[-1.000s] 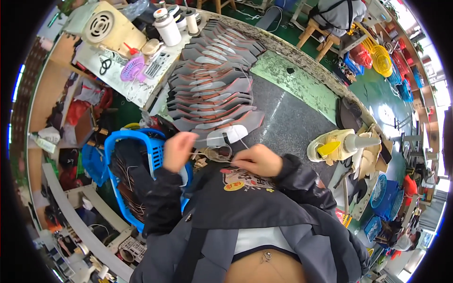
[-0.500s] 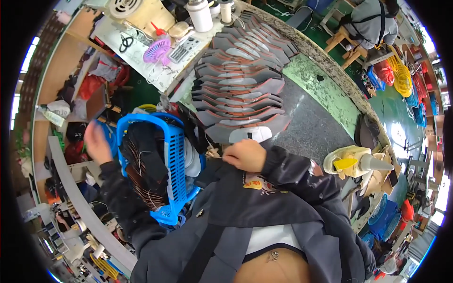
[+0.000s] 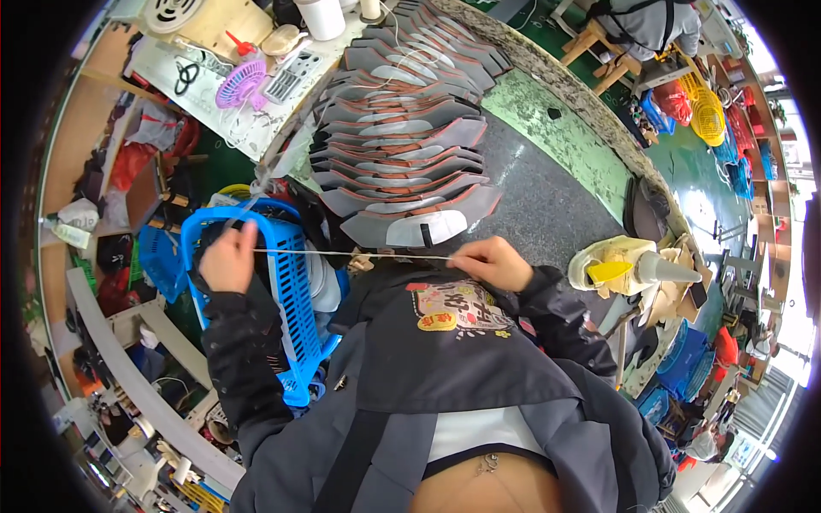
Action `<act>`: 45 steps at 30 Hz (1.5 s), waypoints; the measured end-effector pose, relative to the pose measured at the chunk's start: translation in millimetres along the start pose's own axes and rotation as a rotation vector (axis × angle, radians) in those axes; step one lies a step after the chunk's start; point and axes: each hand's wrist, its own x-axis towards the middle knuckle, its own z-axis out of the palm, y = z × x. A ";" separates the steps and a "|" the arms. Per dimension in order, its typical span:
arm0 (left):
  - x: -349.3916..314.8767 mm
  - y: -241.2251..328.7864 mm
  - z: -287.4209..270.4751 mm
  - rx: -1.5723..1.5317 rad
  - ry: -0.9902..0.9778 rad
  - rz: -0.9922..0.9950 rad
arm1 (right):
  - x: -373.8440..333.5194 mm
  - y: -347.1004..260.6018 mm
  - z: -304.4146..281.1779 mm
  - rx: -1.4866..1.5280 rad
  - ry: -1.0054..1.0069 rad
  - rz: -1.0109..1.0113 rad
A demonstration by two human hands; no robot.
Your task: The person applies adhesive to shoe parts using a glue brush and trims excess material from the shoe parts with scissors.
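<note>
A pale thin cord [image 3: 359, 254] is stretched level between my two hands, in front of my dark apron. My left hand [image 3: 227, 261] is closed on its left end, over the blue plastic basket [image 3: 295, 282]. Its right end is pinched between the thumb and fingers of my right hand [image 3: 496, 263], near the table's close edge. Just beyond the cord lies a long overlapping row of grey shoe-upper pieces [image 3: 402, 184] with orange-brown edging and pale patches. The nearest piece bears a small black mark. Another stretch of white thread loops over the far pieces.
At the right edge of the table stands a glue container [image 3: 616, 265] with a yellow piece on it, beside a white cone-shaped nozzle. A side table at far left holds a purple fan [image 3: 242, 84] and a white jar [image 3: 322, 17]. Far right, a person sits on a wooden stool [image 3: 599, 56].
My left hand has come in from the far left to above the basket, and my right hand has moved right. The cord now shows taut between them. The view has shifted slightly.
</note>
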 end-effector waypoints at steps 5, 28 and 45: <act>29.5 23.6 13.7 -0.215 0.360 0.332 | 44.3 -5.4 27.4 -0.331 0.125 -0.220; -7.6 165.4 127.6 -0.581 -0.290 0.216 | 66.7 59.3 -45.7 -0.584 0.904 0.059; -2.8 223.9 160.3 -0.430 -0.089 0.316 | -314.8 287.1 -224.0 -0.470 1.813 0.481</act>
